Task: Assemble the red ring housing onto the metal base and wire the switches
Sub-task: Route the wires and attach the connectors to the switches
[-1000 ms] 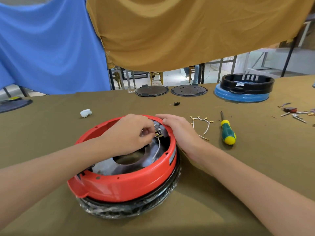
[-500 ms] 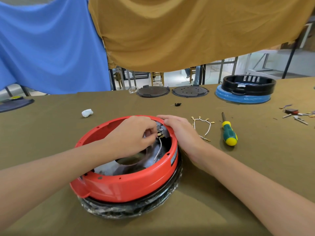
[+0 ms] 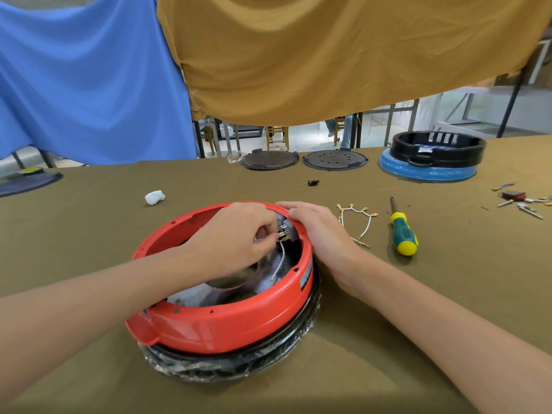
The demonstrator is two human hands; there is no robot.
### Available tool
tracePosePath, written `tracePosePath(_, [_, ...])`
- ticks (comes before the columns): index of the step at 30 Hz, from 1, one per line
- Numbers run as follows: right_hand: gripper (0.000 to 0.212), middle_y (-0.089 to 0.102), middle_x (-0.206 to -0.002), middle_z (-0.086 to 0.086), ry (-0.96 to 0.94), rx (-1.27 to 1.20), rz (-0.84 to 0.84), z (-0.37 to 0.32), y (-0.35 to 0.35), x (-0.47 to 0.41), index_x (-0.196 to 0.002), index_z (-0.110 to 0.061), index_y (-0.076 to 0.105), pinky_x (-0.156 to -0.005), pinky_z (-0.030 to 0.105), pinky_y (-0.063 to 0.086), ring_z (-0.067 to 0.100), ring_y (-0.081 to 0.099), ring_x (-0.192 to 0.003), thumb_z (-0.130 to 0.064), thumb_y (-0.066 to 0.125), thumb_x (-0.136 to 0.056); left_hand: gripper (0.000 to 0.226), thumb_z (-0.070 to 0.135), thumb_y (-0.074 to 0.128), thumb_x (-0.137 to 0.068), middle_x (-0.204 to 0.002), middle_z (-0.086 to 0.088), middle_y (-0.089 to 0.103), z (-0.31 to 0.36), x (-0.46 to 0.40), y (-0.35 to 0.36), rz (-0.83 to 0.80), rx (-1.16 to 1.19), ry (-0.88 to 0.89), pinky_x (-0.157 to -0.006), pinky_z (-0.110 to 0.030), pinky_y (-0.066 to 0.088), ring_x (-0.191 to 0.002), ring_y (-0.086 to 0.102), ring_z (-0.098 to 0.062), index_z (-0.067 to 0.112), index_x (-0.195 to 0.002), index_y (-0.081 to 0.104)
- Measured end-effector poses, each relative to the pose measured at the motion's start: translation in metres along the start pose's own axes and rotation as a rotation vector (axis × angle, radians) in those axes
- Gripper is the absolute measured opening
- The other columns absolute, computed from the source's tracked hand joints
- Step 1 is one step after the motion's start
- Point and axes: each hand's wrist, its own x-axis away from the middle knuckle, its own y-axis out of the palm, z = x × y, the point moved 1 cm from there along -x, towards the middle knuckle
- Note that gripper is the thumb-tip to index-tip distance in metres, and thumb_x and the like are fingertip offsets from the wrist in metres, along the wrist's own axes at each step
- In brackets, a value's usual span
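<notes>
The red ring housing (image 3: 233, 321) sits on a plastic-wrapped black base (image 3: 239, 364) in front of me, with the shiny metal base (image 3: 215, 291) showing inside it. A grey switch block (image 3: 287, 228) is mounted on the ring's far inner wall. My left hand (image 3: 236, 237) reaches inside the ring and pinches the brass terminal of a white wire (image 3: 279, 261) against the switch. My right hand (image 3: 319, 231) lies over the ring's far right rim, with the thumb and fingers curled on the rim beside the switch.
A white wire harness with brass terminals (image 3: 358, 224) and a green-and-yellow screwdriver (image 3: 401, 231) lie right of the ring. Two dark round lids (image 3: 334, 159), a black ring on a blue base (image 3: 430, 161), loose small parts (image 3: 519, 200) and a white wad (image 3: 154, 197) lie farther back.
Both hands stay at the switch. My left fingers shifted slightly on the wire terminal; the view edged a little closer.
</notes>
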Motion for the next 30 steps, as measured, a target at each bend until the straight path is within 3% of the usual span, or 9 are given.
tracePosePath(2, [0.035, 0.077, -0.090, 0.003, -0.002, -0.009, 0.003, -0.001, 0.000, 0.001, -0.096, -0.027, 0.076, -0.067, 0.025, 0.059, 0.020, 0.073, -0.085, -0.016, 0.043, -0.093, 0.015, 0.017, 0.064, -0.089, -0.066, 0.015, 0.053, 0.000, -0.001, 0.000, -0.003, -0.009, 0.001, -0.060, -0.017, 0.036, -0.066, 0.052, -0.003, 0.018, -0.074, 0.064])
tracePosePath(8, [0.035, 0.077, -0.095, 0.005, 0.005, -0.005, 0.010, -0.002, 0.001, 0.002, -0.104, -0.024, 0.074, -0.082, 0.037, 0.058, 0.027, 0.072, -0.094, -0.014, 0.041, -0.094, 0.015, 0.016, 0.063, -0.089, -0.067, 0.012, 0.056, 0.002, -0.002, 0.000, -0.016, -0.028, 0.004, -0.064, -0.028, 0.042, -0.067, 0.054, -0.005, 0.016, -0.073, 0.063])
tracePosePath(12, [0.037, 0.077, -0.098, 0.000, 0.014, 0.031, 0.030, -0.003, 0.003, 0.005, -0.110, -0.025, 0.073, -0.091, 0.041, 0.057, 0.019, 0.072, -0.095, -0.015, 0.041, -0.094, 0.013, 0.014, 0.062, -0.088, -0.071, 0.005, 0.061, 0.006, -0.007, 0.000, -0.037, -0.039, 0.006, -0.068, -0.032, 0.043, -0.068, 0.055, -0.012, 0.011, -0.076, 0.065])
tracePosePath(17, [0.036, 0.076, -0.101, 0.006, 0.027, 0.003, 0.051, -0.004, 0.004, 0.006, -0.109, -0.021, 0.073, -0.095, 0.047, 0.054, 0.026, 0.071, -0.098, -0.012, 0.041, -0.095, 0.015, 0.015, 0.064, -0.089, -0.065, 0.008, 0.064, 0.007, -0.011, 0.004, -0.042, 0.021, -0.099, -0.058, -0.016, 0.038, -0.062, 0.056, -0.004, 0.015, -0.076, 0.071])
tracePosePath(20, [0.036, 0.076, -0.099, 0.004, 0.037, 0.025, 0.043, -0.005, 0.004, 0.007, -0.111, -0.022, 0.072, -0.093, 0.047, 0.055, 0.024, 0.072, -0.096, -0.014, 0.041, -0.095, 0.013, 0.019, 0.066, -0.089, -0.067, 0.009, 0.068, 0.005, -0.011, 0.002, -0.060, 0.052, -0.148, -0.057, -0.014, 0.039, -0.065, 0.061, -0.003, 0.018, -0.079, 0.075])
tracePosePath(23, [0.035, 0.076, -0.099, 0.004, 0.045, 0.043, 0.039, -0.005, 0.003, 0.007, -0.113, -0.023, 0.071, -0.092, 0.047, 0.056, 0.025, 0.072, -0.095, -0.015, 0.041, -0.096, 0.007, 0.025, 0.074, -0.085, -0.065, 0.016, 0.066, 0.001, -0.009, -0.004, -0.092, 0.118, -0.207, -0.057, -0.005, 0.039, -0.061, 0.059, 0.011, 0.023, -0.079, 0.072])
tracePosePath(30, [0.034, 0.077, -0.096, 0.004, 0.059, 0.053, 0.037, -0.005, 0.003, 0.005, -0.114, -0.025, 0.070, -0.087, 0.045, 0.058, 0.025, 0.073, -0.091, -0.018, 0.042, -0.096, 0.010, 0.025, 0.075, -0.084, -0.056, 0.020, 0.065, 0.000, -0.005, -0.007, -0.104, 0.190, -0.271, -0.054, -0.006, 0.041, -0.054, 0.059, 0.008, 0.023, -0.074, 0.074])
